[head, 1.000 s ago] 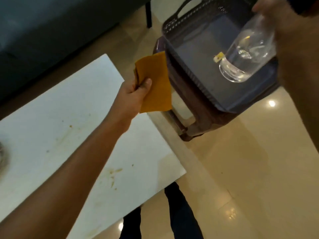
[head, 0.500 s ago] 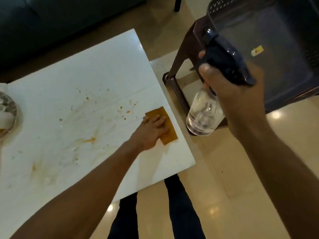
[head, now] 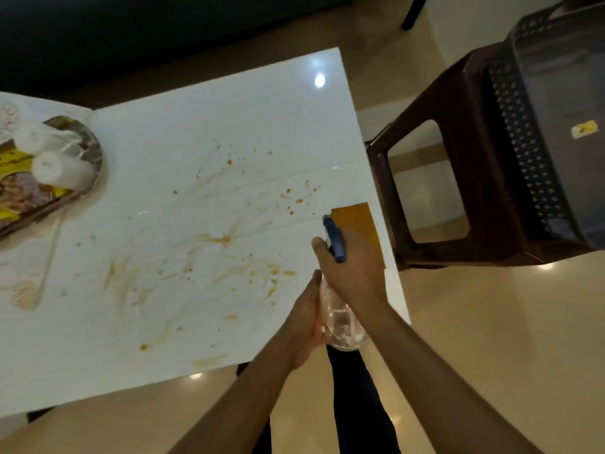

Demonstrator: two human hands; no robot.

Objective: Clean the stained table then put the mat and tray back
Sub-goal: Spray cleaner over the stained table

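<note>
The right hand [head: 352,273] grips the neck of the clear spray bottle [head: 343,326], its blue head [head: 334,238] aimed over the white table [head: 203,132]. The left hand [head: 306,319] cups the bottle body, fingers curled against it. The orange cloth [head: 358,221] lies flat at the table's right edge, beside brown stains [head: 226,239] (scattered mid-surface). The dark tray [head: 537,132] rests on the brown stool [head: 471,158].

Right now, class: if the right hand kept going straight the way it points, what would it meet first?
The right hand, gripping the spray bottle, points up the frame. Probably the orange cloth on the white table comes first, though the hand's height above it is unclear.
</note>
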